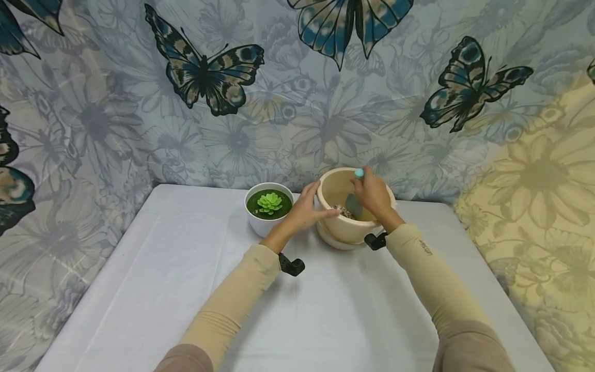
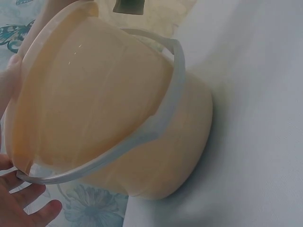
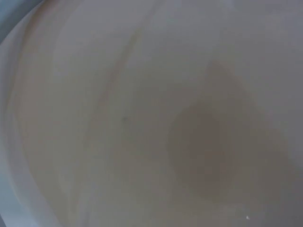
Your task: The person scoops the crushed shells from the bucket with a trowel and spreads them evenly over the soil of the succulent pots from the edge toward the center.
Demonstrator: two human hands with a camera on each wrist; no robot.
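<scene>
since the green succulent (image 1: 269,203) sits upright in the white pot (image 1: 262,224), that end looks settled to me; neither of your hands grips it. next over, your left hand (image 1: 304,211) lies at the rim of the cream pot (image 1: 344,230), thumb along the near edge, fingers spread by a grey loop (image 2: 158,124), probably its handle. that's a brace, not a clamp. cream pot stands upright on the white table (image 1: 139,268), near the white pot. inside it, a speckled gravelly mix (image 1: 343,211) shows near your thumb; wall hides the depth, so can't tell how full. at right, your right hand (image 1: 373,196) is closed round the trowel (image 1: 354,205), teal end up, blade down in the pot. right wrist view is blurred pot wall, no grip detail. progress, my read: some mix is in, trowel work under way; what's left is finishing that and getting the trowel out.
</scene>
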